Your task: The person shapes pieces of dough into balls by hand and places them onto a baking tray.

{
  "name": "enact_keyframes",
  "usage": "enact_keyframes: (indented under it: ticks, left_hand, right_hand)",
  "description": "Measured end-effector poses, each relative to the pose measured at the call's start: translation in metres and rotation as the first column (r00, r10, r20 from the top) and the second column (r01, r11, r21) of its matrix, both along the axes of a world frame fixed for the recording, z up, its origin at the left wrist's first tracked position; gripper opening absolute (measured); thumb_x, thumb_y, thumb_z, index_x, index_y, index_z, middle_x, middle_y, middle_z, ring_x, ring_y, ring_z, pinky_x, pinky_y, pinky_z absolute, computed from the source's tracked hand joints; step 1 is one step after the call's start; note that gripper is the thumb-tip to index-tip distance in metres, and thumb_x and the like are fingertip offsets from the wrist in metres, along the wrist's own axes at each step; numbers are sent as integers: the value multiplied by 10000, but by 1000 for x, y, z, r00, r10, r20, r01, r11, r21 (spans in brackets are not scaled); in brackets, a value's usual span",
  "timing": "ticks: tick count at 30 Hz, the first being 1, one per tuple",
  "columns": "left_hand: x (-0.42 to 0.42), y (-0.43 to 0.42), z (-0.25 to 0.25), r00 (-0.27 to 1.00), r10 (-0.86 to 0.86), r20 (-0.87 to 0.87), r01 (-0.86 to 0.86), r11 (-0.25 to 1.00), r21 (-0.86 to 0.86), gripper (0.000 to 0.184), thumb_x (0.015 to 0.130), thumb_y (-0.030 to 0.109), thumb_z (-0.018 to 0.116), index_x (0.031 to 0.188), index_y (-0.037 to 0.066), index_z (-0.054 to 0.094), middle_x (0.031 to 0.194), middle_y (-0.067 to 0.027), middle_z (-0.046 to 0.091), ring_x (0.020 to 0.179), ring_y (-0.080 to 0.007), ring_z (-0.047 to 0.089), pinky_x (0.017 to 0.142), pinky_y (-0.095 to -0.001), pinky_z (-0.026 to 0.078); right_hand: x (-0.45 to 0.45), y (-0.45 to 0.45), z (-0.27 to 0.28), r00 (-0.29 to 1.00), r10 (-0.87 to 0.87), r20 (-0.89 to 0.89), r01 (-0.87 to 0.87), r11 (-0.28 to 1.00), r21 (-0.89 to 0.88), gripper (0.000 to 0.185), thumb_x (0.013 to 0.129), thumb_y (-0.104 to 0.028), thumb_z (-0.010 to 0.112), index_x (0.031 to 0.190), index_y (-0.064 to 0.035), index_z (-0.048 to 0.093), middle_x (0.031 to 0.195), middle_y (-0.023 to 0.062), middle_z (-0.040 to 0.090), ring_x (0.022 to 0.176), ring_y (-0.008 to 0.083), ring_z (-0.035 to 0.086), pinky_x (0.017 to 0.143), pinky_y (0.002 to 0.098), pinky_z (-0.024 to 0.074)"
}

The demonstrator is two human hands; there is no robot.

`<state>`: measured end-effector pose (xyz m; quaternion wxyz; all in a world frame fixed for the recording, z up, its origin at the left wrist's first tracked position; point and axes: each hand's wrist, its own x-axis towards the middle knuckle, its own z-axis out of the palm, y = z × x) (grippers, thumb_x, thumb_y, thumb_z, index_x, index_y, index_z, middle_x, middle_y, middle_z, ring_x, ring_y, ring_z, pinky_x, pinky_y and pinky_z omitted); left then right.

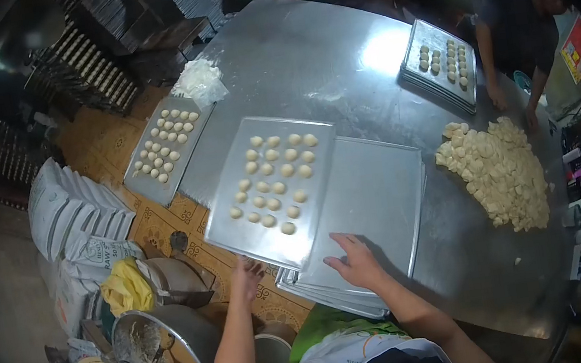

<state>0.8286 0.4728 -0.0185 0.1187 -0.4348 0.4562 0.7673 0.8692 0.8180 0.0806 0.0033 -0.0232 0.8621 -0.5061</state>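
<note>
A metal tray (280, 245) with rows of round dough balls lies in the middle, its right side overlapping a stack of bare metal trays (368, 186). My right hand (356, 262) is over the near part of the bare stack, fingers apart and holding nothing. At the near left corner of the dough-ball tray is my left hand (247, 278), close to the tray's edge. Its fingers are partly hidden, and whether they grip the edge cannot be made out.
A second dough-ball tray (160, 191) and white flour (200, 83) are at the left table edge. Stacked trays (433, 93), a large dough pile (498, 172) and another person (516, 27) are at right. A mixing bowl (199, 351) stands lower left.
</note>
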Motion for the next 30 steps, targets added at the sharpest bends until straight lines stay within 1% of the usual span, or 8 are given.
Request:
enact_keyframes:
  ticks: [10,12,14,18,21,26,29,30]
  left_hand:
    - [-80,-40,-23,968,-119,-220,45,948,-317,289,996,75,511,1280,31,543,1098,-158,681,862,-297,703,747,-423,589]
    - [-92,-49,-23,858,-395,328,339,-42,-940,370,1005,179,563,1330,3,539,1214,-219,638,925,-376,681,854,-453,559]
    - [-92,9,-10,902,-415,-120,-40,198,-979,584,979,309,639,1435,-14,471,1328,-283,563,1123,-433,614,986,-472,488]
    - [-127,115,-24,571,-818,75,316,135,-939,753,942,369,691,1496,-44,393,1438,-316,471,1329,-436,479,1098,-474,400]
    - [-124,172,-29,546,-758,356,294,-224,-929,827,909,361,737,1496,-87,364,1484,-328,427,1410,-435,391,1156,-467,338]
    - [-102,183,-5,521,-789,327,287,-200,-937,854,893,333,758,1508,-91,343,1492,-335,415,1410,-440,390,1169,-476,327]
    - [-96,235,23,526,-788,322,-36,-398,-916,768,897,275,758,1473,-85,399,1459,-314,462,1374,-427,438,1150,-476,346]
    - [-97,267,27,455,-866,207,-74,-269,-960,676,910,239,742,1438,-68,452,1419,-286,508,1323,-415,488,1124,-465,376]
  right_hand:
    - [92,115,-25,976,-99,197,85,993,76,287,908,-201,717,1123,-13,691,1049,187,695,961,346,689,849,419,552]
    - [115,140,-31,931,-284,229,271,959,85,282,911,-255,706,1071,-23,706,1016,198,699,950,373,681,837,446,546]
    - [147,168,-55,870,-323,373,265,944,197,342,924,-351,680,1027,-27,712,1006,206,703,941,374,687,824,453,550]
    - [159,146,-65,756,59,652,-246,949,199,474,958,-508,569,990,-56,709,994,205,700,958,399,679,831,482,544]
    - [145,153,-42,771,263,580,-432,885,173,463,963,-501,564,977,-61,708,980,196,709,926,393,684,814,491,548]
    - [147,274,-74,998,-25,-49,35,977,209,320,956,-385,633,942,-72,697,858,174,702,837,387,687,751,492,552]
    - [108,391,-42,749,-636,-185,657,748,91,162,928,-214,689,908,-53,680,785,158,658,718,326,654,650,424,517]
    - [93,438,-35,639,-721,-269,769,604,209,156,929,-198,690,901,-45,678,747,148,625,716,328,651,660,420,523]
